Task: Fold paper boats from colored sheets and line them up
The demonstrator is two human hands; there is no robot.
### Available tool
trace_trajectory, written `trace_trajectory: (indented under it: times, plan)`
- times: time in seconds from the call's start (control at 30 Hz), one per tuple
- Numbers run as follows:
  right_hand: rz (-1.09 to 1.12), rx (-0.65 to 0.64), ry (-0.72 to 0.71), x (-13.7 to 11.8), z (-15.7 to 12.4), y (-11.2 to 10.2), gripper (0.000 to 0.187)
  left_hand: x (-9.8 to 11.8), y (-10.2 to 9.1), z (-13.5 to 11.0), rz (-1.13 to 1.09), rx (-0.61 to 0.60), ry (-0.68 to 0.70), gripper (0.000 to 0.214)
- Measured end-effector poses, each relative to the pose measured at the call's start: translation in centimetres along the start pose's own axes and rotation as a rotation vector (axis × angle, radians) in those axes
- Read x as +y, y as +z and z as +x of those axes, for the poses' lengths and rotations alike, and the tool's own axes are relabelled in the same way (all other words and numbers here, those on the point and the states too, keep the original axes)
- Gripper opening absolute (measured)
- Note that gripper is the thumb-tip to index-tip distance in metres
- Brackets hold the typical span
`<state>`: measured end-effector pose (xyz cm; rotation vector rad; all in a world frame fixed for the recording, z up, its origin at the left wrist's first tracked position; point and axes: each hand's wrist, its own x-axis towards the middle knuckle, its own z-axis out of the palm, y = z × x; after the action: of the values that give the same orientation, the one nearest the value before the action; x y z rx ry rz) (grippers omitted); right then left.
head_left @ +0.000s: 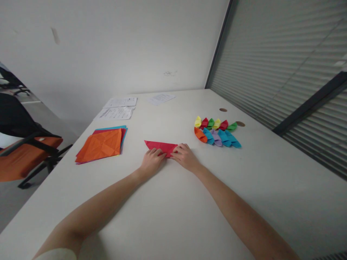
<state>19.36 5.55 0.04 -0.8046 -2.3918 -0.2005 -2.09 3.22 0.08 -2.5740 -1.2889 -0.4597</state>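
A red sheet of paper [162, 146], folded into a long flat shape with a pointed left end, lies on the white table [173, 202] in front of me. My left hand [154, 159] presses on its near edge with bent fingers. At its right end, my right hand [185, 156] has its fingers closed on the paper. The fingertips of both hands come close together near the lower edge. Part of the red paper is hidden under the fingers.
To the left lies a stack of coloured paper sheets [101, 144], orange on top. Two rows of folded paper pieces [217, 133] sit at the right. Printed sheets [116, 112] lie farther back, near the wall. An orange and black chair [24, 155] stands beyond the left edge.
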Motion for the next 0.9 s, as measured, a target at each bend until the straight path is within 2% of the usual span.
trace_trajectory:
  times: [0.27,0.43,0.9]
  plan:
    - [0.001,-0.014,-0.015,0.23,-0.15,0.49,0.012,0.05,0.09,0.09,-0.005,-0.001,-0.009,0.021]
    - [0.022,-0.01,0.017,0.05,-0.04,0.08,0.012,0.03,0.12,0.04,-0.024,0.016,-0.007,0.021]
    - [-0.015,0.016,-0.016,0.04,0.01,0.01,0.014,0.06,0.16,0.1,0.002,0.017,-0.014,0.021]
